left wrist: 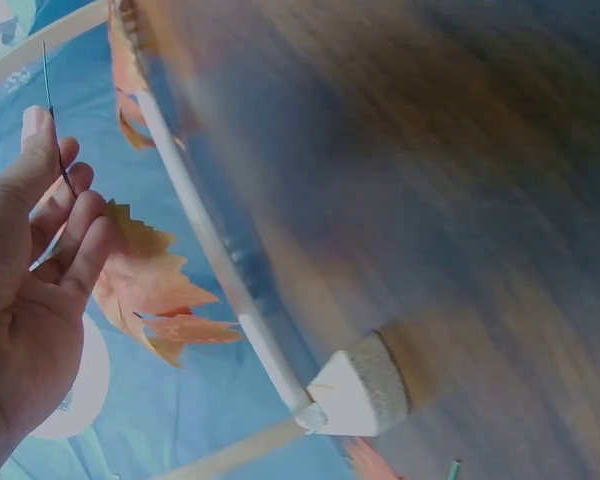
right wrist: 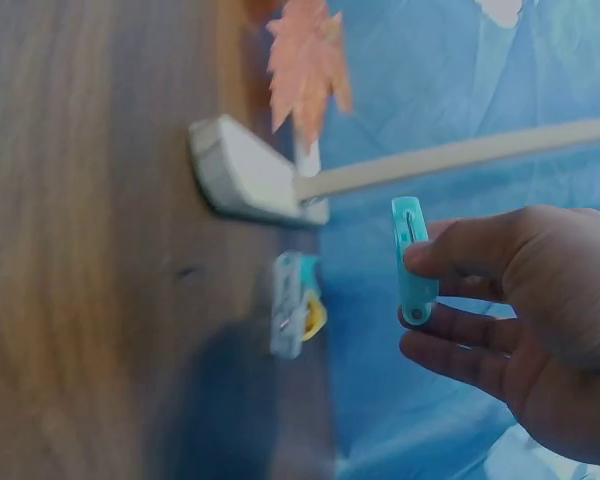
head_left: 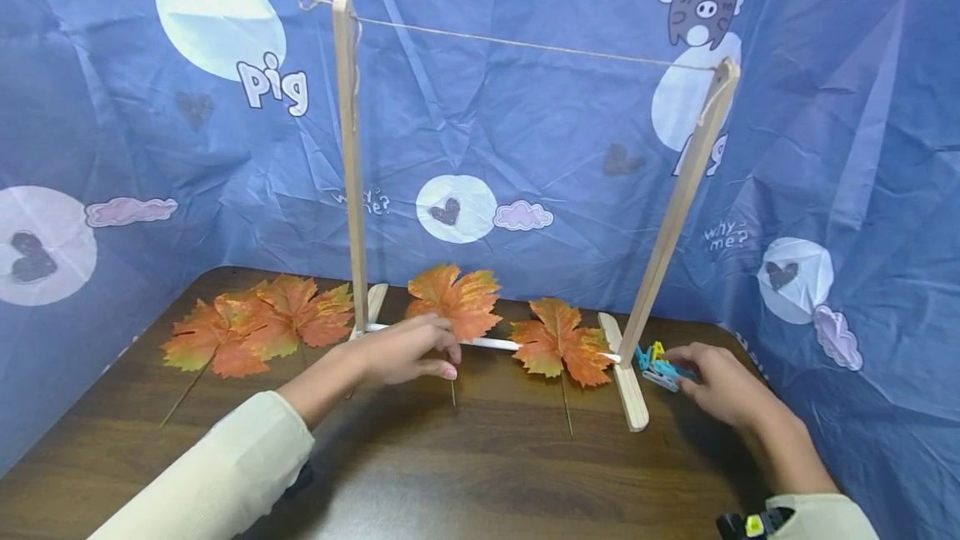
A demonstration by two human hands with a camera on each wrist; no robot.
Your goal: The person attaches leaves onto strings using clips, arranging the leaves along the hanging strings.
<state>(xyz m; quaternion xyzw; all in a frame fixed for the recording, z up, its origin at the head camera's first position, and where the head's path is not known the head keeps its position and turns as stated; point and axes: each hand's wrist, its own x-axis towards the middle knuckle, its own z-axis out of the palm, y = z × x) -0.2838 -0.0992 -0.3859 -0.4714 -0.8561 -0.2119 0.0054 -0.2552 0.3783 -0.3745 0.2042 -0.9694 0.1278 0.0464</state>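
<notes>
My left hand (head_left: 408,350) pinches the thin stem (left wrist: 60,160) of an orange artificial maple leaf (head_left: 457,300) between thumb and fingers. That leaf (left wrist: 155,285) is raised near the white crossbar of a wooden frame. My right hand (right wrist: 520,300) holds a teal clothespin (right wrist: 414,265) between thumb and fingers. In the head view the right hand (head_left: 723,382) is just right of the frame's right foot, by a small pile of clothespins (head_left: 660,373). A grey clothespin (right wrist: 286,305) and a yellow one (right wrist: 314,316) lie on the table there.
Two wooden posts (head_left: 348,165) (head_left: 678,215) carry a taut string (head_left: 525,42) with nothing hanging on it. A white crossbar (head_left: 491,343) joins them low down. Another maple leaf (head_left: 562,344) lies by the right foot (head_left: 632,398); overlapping leaves (head_left: 213,336) lie left. Blue cloth surrounds the table (head_left: 480,473).
</notes>
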